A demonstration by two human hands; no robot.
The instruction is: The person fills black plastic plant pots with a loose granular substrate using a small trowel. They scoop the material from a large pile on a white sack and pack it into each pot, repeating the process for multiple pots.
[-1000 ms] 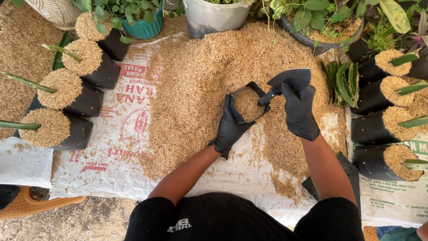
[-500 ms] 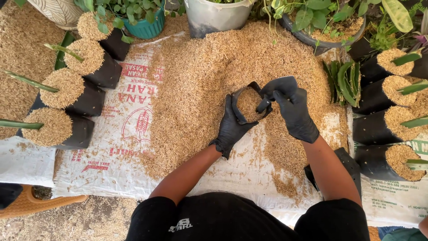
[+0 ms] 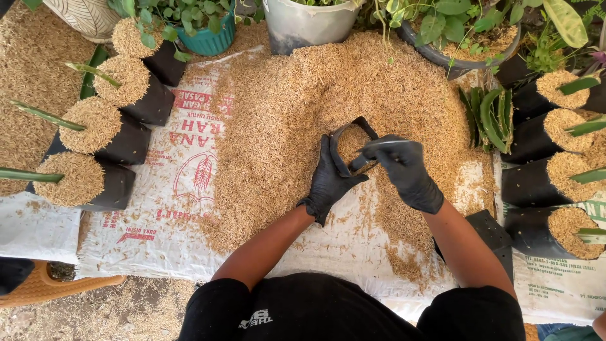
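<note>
Here, black bag (image 3: 351, 140) inside left grip (image 3: 328, 180).

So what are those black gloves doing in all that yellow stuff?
A person kneels over a big pile of tan husks. The gloved left hand holds a small black plastic grow bag open, part full of husks. The gloved right hand holds a small black scoop at its mouth.

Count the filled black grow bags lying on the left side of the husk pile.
4, in a column on the left: top bag by the teal pot, second, third, bottom. More may lie beyond the frame.
</note>
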